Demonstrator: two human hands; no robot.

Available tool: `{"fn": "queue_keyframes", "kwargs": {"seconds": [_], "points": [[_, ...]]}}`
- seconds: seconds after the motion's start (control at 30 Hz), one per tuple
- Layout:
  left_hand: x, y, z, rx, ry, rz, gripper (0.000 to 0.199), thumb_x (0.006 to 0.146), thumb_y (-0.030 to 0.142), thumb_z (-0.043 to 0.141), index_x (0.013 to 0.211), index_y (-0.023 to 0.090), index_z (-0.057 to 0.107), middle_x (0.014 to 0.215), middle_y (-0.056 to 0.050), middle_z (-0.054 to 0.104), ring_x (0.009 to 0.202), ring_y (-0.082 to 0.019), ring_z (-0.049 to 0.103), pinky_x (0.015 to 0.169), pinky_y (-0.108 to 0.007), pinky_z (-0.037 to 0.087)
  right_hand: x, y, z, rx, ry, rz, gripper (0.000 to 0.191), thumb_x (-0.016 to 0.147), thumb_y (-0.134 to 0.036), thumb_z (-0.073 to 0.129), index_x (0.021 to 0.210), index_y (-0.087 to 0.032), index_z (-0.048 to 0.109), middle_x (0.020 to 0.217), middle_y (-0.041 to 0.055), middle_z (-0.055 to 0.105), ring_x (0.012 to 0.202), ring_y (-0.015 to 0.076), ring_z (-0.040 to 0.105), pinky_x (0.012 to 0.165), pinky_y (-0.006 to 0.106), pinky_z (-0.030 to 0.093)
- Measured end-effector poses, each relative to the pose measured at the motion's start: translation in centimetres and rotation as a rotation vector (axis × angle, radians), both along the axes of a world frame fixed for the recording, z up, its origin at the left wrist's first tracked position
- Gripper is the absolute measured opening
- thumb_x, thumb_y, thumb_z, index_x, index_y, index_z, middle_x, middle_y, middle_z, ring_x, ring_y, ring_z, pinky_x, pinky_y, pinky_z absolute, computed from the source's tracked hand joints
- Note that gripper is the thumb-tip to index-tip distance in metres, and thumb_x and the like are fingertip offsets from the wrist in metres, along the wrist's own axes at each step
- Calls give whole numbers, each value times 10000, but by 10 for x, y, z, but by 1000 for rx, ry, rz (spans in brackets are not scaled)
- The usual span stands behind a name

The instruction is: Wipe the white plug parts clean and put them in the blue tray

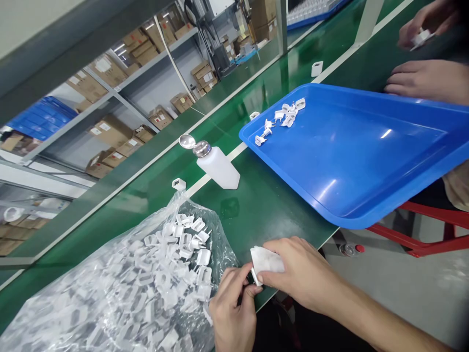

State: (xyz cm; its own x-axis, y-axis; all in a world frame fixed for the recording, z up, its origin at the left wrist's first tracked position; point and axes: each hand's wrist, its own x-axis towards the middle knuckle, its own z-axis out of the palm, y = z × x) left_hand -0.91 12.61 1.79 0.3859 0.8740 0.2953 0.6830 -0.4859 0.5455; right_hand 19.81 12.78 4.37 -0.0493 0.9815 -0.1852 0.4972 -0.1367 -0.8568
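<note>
My left hand (234, 310) is closed in a pinch on a small white plastic plug part (255, 277) near the table's front edge. Folded in my right hand (302, 271) is a white wiping cloth (267, 260), which touches the part. My fingers partly cover the piece. Just left of my left hand lies an open clear plastic bag (120, 244) full of similar white plug parts (203, 256), some with pins showing.
A white pump bottle (220, 168) with its metal lid raised stands behind my hands. The blue tray (351, 151) holds several white parts (289, 115) at its far left corner. A co-worker's hands (428, 78) are at right. Boxes on shelves (110, 132) stand beyond.
</note>
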Motion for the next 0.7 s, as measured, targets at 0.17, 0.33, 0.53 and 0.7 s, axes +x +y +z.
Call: {"fn": "queue_keyframes", "kwargs": {"seconds": [0.17, 0.33, 0.53, 0.7], "points": [[1, 1, 2, -22, -10, 17, 324, 843, 71, 639, 1106, 225, 752, 816, -10, 706, 699, -156, 672, 641, -228, 550, 1, 1, 3, -24, -4, 19, 261, 692, -258, 701, 593, -217, 463, 518, -84, 445, 512, 95, 311, 492, 299, 170], [2, 0, 4, -26, -8, 19, 323, 847, 70, 634, 1102, 227, 755, 813, -10, 711, 705, -159, 676, 652, -235, 554, 3, 5, 4, -51, -10, 43, 256, 683, -272, 707, 589, -223, 474, 529, -73, 472, 524, 103, 347, 496, 297, 181], [2, 0, 5, -31, -1, 25, 315, 848, 75, 636, 1100, 219, 757, 818, -13, 717, 731, -161, 686, 671, -230, 555, 4, 10, 2, -89, -22, 49, 285, 630, -308, 739, 575, -230, 471, 519, -70, 466, 517, 107, 371, 481, 288, 198], [2, 1, 4, -41, -11, 46, 318, 840, 78, 635, 1088, 229, 765, 818, -10, 715, 726, -164, 681, 671, -236, 554, 5, 11, 5, -102, -14, 57, 296, 619, -312, 744, 565, -231, 464, 511, -72, 460, 509, 105, 368, 464, 283, 201]]}}
